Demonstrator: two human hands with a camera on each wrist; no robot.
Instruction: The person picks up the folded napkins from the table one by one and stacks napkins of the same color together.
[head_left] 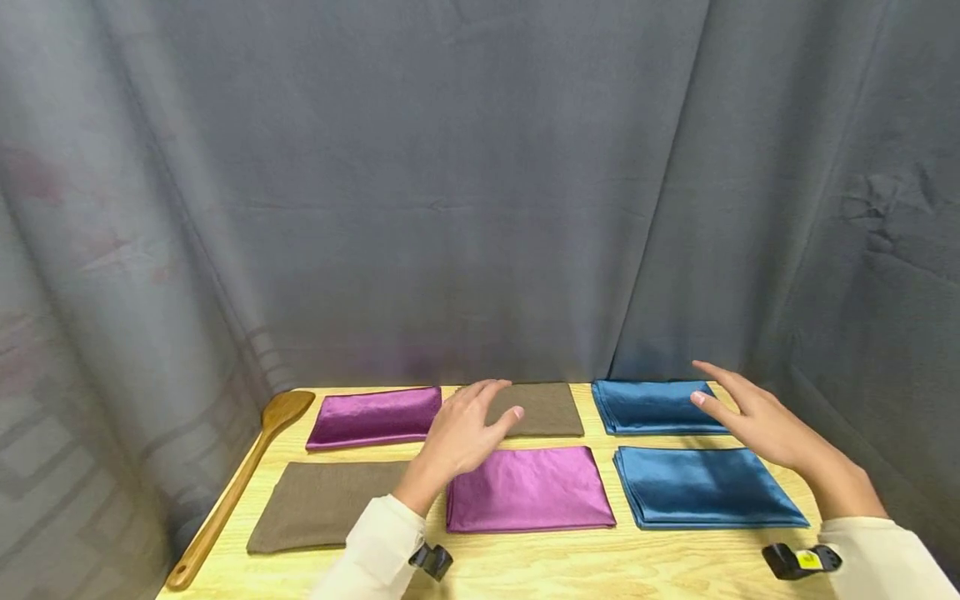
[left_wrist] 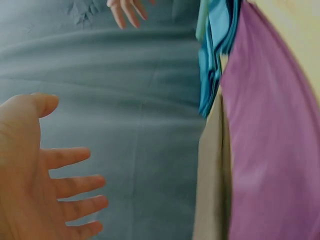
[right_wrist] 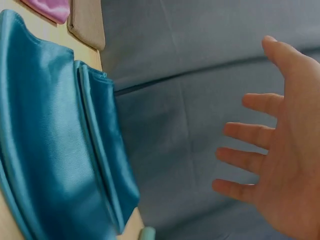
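My left hand (head_left: pixel 467 429) hovers with spread fingers above the front pink-purple folded cloth (head_left: pixel 532 492) and the back brown cloth (head_left: pixel 546 410), holding nothing. On the right, my right hand (head_left: pixel 765 425) is raised over the two blue folded cloths, the back one (head_left: pixel 652 407) and the front one (head_left: pixel 705 487), its fingers apart and empty. In the left wrist view the left hand (left_wrist: pixel 55 175) shows its palm side beside the purple cloth (left_wrist: pixel 270 130). The right wrist view has the right hand (right_wrist: pixel 280 145) away from the blue cloth (right_wrist: pixel 50 135).
At the left edge of the wooden table (head_left: pixel 525 567) lies a wooden spatula (head_left: pixel 240 483). A darker purple cloth (head_left: pixel 378 417) is at the back left, with another brown cloth (head_left: pixel 322 504) in front of it. Grey curtains (head_left: pixel 450 192) stand behind the table and at both sides.
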